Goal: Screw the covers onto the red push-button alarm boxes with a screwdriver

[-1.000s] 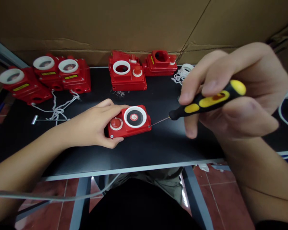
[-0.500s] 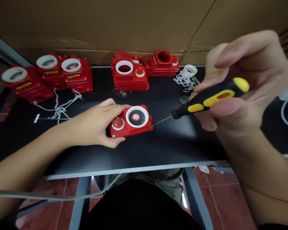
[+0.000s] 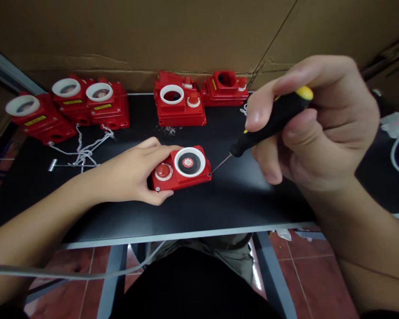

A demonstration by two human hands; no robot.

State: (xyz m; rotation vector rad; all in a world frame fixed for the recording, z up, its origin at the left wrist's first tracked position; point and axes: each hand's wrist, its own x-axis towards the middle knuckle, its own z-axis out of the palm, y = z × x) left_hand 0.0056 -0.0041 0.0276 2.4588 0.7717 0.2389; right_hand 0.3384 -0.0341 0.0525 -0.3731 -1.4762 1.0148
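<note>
On the black tabletop, my left hand (image 3: pixel 136 170) is wrapped around the left end of a red alarm box (image 3: pixel 182 180). The box has a white ring around a dark disc with a red-and-white emblem, and a red dome in a pale collar beside it. My right hand (image 3: pixel 322 124) grips a black-and-yellow screwdriver (image 3: pixel 256 135), fingers around its handle. The screwdriver slants down to the left, and its thin shaft meets the box's right corner, at a screw hole. A screw (image 3: pixel 158 189) shows at the box's front left corner.
Several similar red boxes (image 3: pixel 109 113) stand at the back left, with white cords and a small metal rod (image 3: pixel 52 165) before them. Two more red boxes (image 3: pixel 181 114) are by the cardboard wall (image 3: pixel 186 35). Pale crumbs (image 3: pixel 169 130) lie nearby. The table's metal edge (image 3: pixel 186 235) runs in front.
My right hand has turned and shifted left around the screwdriver handle, which now stands steeper. Its tip stays at the box's corner. My left hand and the box have not moved.
</note>
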